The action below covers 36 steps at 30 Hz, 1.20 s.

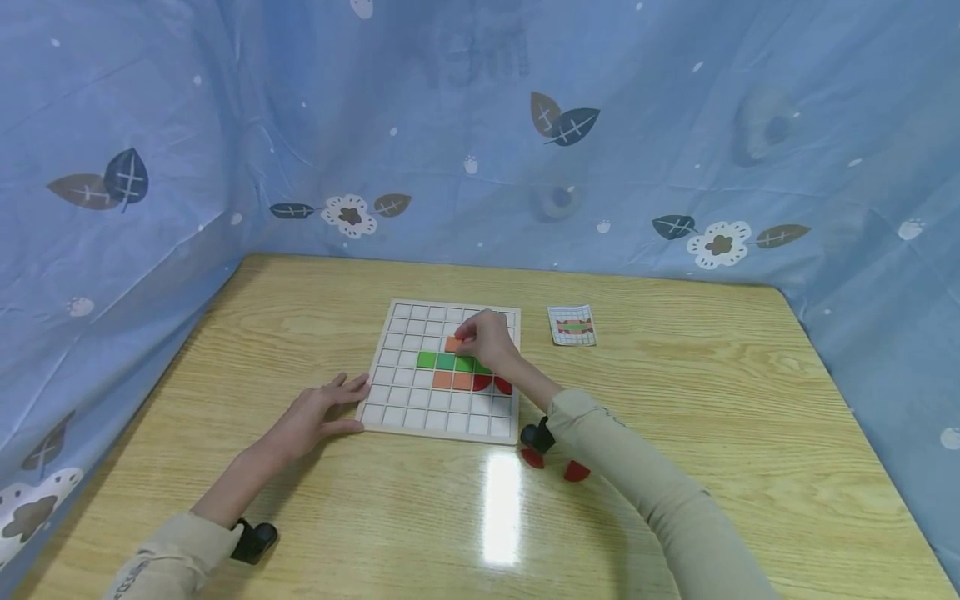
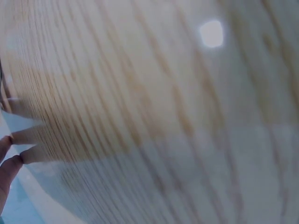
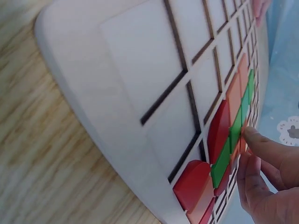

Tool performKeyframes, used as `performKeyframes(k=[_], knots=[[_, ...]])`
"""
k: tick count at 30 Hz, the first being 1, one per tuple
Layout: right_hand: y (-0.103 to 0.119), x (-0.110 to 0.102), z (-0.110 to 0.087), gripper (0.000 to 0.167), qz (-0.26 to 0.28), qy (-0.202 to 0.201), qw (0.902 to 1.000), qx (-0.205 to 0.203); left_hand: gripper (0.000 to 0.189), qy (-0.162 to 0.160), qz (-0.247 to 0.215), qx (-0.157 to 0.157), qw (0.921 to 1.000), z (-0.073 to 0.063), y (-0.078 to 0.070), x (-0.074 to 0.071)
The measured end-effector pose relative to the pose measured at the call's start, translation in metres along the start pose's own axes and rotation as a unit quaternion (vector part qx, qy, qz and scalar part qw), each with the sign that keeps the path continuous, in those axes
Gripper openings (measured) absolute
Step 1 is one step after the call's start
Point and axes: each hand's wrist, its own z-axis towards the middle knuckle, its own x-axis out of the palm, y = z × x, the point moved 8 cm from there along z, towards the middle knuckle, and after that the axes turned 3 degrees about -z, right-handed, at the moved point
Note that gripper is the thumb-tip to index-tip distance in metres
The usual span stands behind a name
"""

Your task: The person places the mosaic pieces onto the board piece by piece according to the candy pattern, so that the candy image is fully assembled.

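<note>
Pinching a flat orange square tile (image 1: 452, 343) btwn thumb and fingertips, the R hand (image 1: 487, 340) works over a pale square wooden grid board (image 1: 415, 417) that lies L of center on the table (image 1: 675, 400), nearer its far edge than the R corner. The L hand (image 1: 318, 412) grasps nothing: its fingers are spread, relaxed, touching the board's L side.

Main risk, I'd say: the tile seats crooked, b/c the R hand hides part of its cell and the green row below; can't tell if it's flat yet. A bad angle could wedge it on a divider, or nudge the bright green square tile (image 1: 427, 360) and its neighbors out of line.

Next: the heel of the R hand is close above the red curved pcs (image 1: 482, 382) on the board, so a low pull-back might flick one off its cell.

Also, the R forearm and black wrist camera (image 1: 537, 436) hang by two loose red pcs (image 1: 577, 472) on the table, nearside of the board; a sweep there might shove them twd the near edge.

Lastly, L fingers only touch, so uneven pressure could slide or twist the board. Small printed card (image 1: 572, 326), twd the far edge, is well apart from both hands, prob. safe.
</note>
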Motion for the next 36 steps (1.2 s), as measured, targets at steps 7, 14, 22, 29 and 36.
performKeyframes(k=[7,14,22,29,36], knots=[[0.003,0.000,0.000,0.016,0.000,0.000,0.9999,-0.013,0.063,0.002,-0.004,-0.005,1.0000,0.000,0.002,0.001],[0.004,0.002,0.001,0.013,0.014,-0.017,0.9995,-0.021,0.063,0.001,-0.002,-0.007,1.0000,0.000,0.003,0.000],[0.005,0.005,0.001,0.011,-0.003,-0.022,0.9997,-0.007,0.063,0.001,-0.001,-0.005,1.0000,0.001,0.002,0.000],[0.005,0.004,0.001,0.012,0.002,-0.023,0.9997,-0.006,0.063,0.002,0.001,-0.005,1.0000,0.001,0.002,0.001],[0.003,-0.007,-0.008,0.015,0.029,-0.032,0.9984,-0.038,0.062,0.004,0.003,-0.005,1.0000,0.001,0.000,0.001]])
